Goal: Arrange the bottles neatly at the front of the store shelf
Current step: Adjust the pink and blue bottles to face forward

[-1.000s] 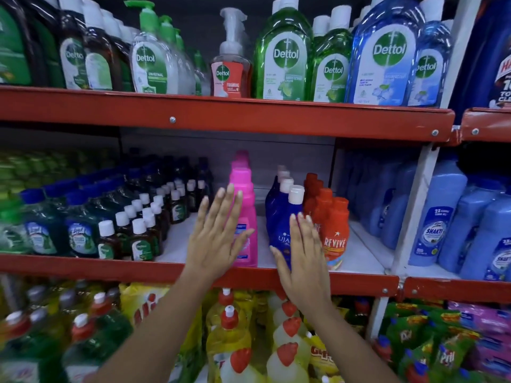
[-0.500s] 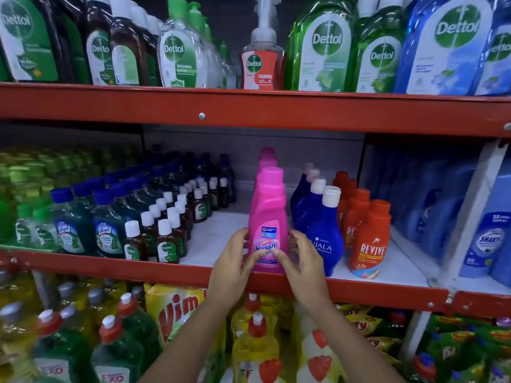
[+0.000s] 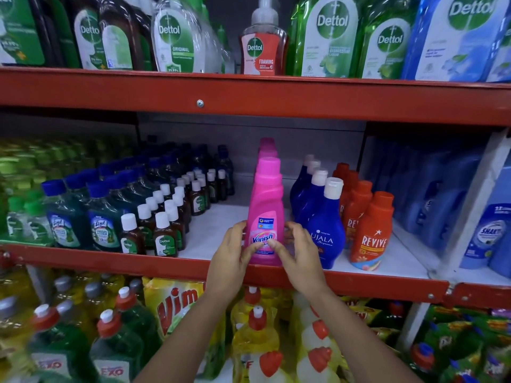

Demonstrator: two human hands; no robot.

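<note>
A pink Vanish bottle (image 3: 266, 205) stands upright at the front edge of the middle shelf (image 3: 210, 233), with more pink bottles lined up behind it. My left hand (image 3: 235, 252) wraps its lower left side and my right hand (image 3: 297, 252) its lower right side, thumbs on the label. A row of dark blue Ujala bottles (image 3: 323, 225) stands just to the right, then a row of orange Revive bottles (image 3: 370, 233). Small brown Dettol bottles (image 3: 164, 233) with white caps stand to the left.
The red shelf lip (image 3: 138, 265) runs under the bottles. Blue-capped Lizol bottles (image 3: 102, 217) fill the left, pale blue bottles (image 3: 486, 239) the right bay. Large Dettol bottles (image 3: 331, 37) sit on the upper shelf; dish-wash bottles (image 3: 257, 327) crowd the lower one.
A second ago both hands were open and raised flat before the bottles. They came down and closed around the base of the front pink bottle, where they stay; the view moved closer.
</note>
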